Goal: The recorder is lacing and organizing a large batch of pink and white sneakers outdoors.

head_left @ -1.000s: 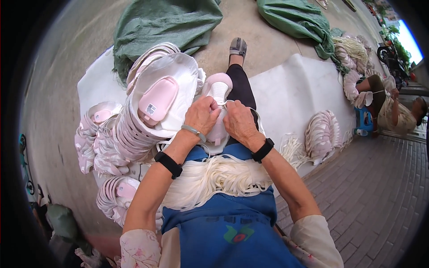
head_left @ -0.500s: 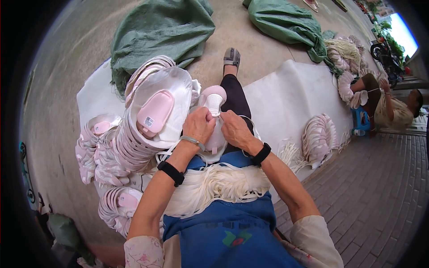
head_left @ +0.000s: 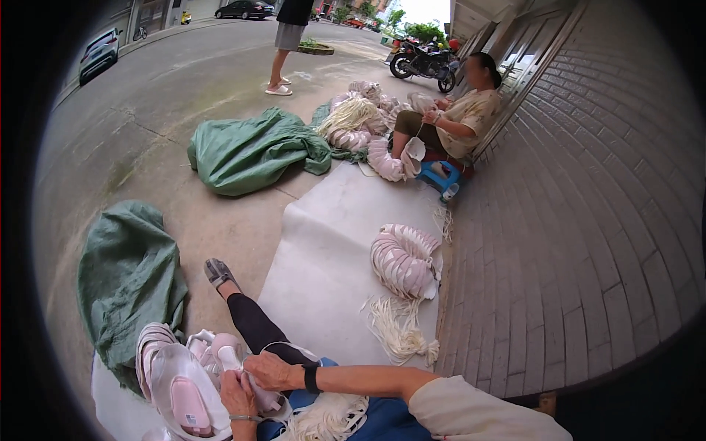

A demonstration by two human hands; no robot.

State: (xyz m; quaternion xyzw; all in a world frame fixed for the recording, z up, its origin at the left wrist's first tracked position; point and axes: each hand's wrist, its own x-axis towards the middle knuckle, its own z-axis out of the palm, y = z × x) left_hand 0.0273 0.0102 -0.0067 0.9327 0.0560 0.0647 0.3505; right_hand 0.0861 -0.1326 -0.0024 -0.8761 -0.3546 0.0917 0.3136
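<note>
Both hands are busy on one pale pink slipper upper [head_left: 259, 397] in the lap — the left hand [head_left: 237, 392] gripping it from below, the right hand [head_left: 271, 370] (black wristband) closed over its top. A stack of pink soles [head_left: 176, 382] sits just beside them, white cords [head_left: 323, 417] bunched on the blue apron [head_left: 390, 422].

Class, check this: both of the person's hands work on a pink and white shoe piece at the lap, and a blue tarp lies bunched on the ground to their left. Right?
Not quite. In the head view the tarp is green, not blue. The rest holds: left hand and right hand both work on the pink and white shoe piece at the lap.
</note>
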